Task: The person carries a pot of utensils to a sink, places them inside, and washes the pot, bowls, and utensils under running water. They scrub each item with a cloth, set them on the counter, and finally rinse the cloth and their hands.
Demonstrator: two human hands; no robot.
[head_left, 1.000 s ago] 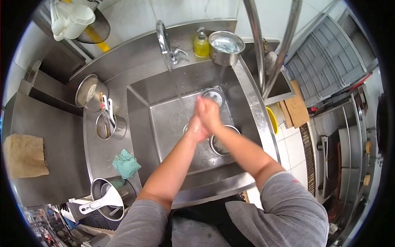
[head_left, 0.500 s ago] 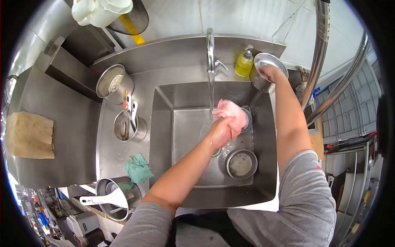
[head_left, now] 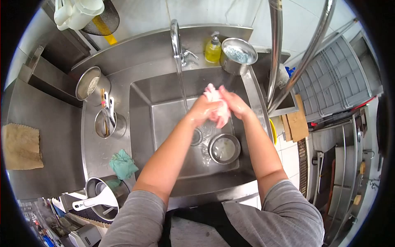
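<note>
Over the sink, a crumpled pink cloth is bunched between my two hands. My left hand grips it from the left, fingers closed around its folds. From the right, my right hand presses on the same cloth; its fingers are partly blurred. Water runs from the tap in a thin stream, left of the cloth. Below my hands, a round metal bowl with cloudy liquid rests on the sink floor, right of the drain.
A metal pot with pale contents and a yellow soap bottle stand behind the sink. Along the left counter are another pot, a utensil container, a green cloth and a pot holding a white-handled utensil.
My right hand has come out of the pot at the back right and joined my left hand on the pink cloth. The camera view has shifted to the right.
</note>
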